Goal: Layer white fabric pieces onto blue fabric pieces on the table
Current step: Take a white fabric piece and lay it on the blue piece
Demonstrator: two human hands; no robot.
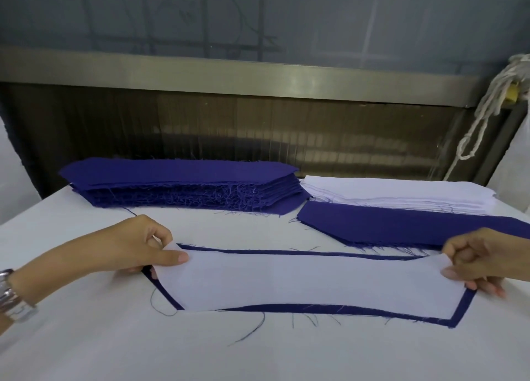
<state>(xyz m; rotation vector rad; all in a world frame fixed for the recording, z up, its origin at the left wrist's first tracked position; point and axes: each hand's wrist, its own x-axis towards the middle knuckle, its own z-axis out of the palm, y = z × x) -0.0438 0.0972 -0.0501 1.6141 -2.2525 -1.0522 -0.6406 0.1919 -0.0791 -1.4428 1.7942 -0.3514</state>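
A long white fabric piece [301, 283] lies over a blue fabric piece [447, 319] on the white table; only a thin blue border shows around it. My left hand [137, 246] pinches the white piece's left end between thumb and fingers. At the right end, my right hand [481, 263] pinches the white piece the same way. A thick stack of blue pieces [183, 185] sits at the back left. A stack of white pieces [401, 194] sits at the back right, with another blue piece [401, 225] lying in front of it.
The white table surface [258, 352] stretches toward me, with loose blue threads [252, 332] near the front edge of the layered piece. A metal ledge [258, 76] runs behind the stacks. A white knotted cord [484, 111] hangs at the right.
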